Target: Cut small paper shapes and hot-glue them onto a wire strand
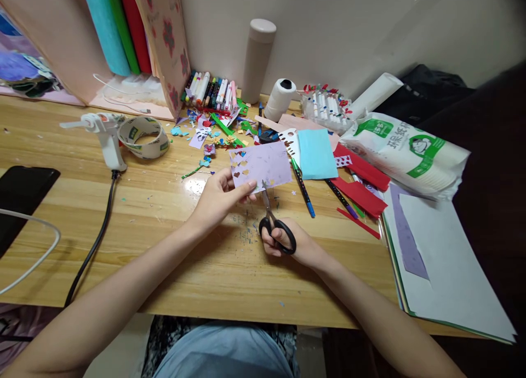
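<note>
Between thumb and fingers, my left hand (217, 200) pinches a sheet of purple paper (269, 161) by its lower left side. Small shapes, some like hearts, are cut out along the sheet's left part. A pair of black-handled scissors (268, 205) is in my right hand (298, 238), with fingers through the handle loops. Its blades point up and meet the lower edge of the purple paper. Part of the left hand's fingers is hidden behind the sheet. Just right of the sheet lies a light blue paper square (317, 154).
Paper scraps (224, 126) and several markers (211, 90) lie behind my hands. A glue gun (109, 142) and a tape roll (143, 137) are on the left. Red paper pieces (364, 197), a bag of paper cups (406, 153) and white sheets (452, 257) lie on the right.
</note>
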Motion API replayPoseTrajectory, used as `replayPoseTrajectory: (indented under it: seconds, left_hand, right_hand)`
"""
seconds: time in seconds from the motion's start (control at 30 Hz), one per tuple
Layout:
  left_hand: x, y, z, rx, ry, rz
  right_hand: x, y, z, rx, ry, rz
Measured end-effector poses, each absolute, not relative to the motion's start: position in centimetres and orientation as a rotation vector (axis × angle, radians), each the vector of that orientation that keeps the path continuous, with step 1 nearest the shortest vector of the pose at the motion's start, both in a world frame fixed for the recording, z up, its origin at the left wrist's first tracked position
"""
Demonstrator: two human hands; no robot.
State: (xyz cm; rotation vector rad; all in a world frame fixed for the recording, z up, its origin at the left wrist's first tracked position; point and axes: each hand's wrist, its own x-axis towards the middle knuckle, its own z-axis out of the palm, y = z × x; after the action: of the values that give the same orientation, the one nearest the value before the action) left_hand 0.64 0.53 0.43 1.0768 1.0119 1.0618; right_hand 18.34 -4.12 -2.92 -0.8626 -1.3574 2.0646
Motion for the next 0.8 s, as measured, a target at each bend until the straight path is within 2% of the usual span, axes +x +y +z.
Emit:
replayPoseTrajectory:
  seconds: [0.67,0.8]
  left_hand:
    - [0.93,0.58,-0.36,1.017,1.007,1.066]
    - [1.02,0.63,-0.51,0.976,1.024,1.052]
  right_hand:
    - [17.89,-4.42,-3.00,-1.040,-1.349,1.991]
    - [17.67,-4.63,-2.81,-0.970,-1.356,2.065]
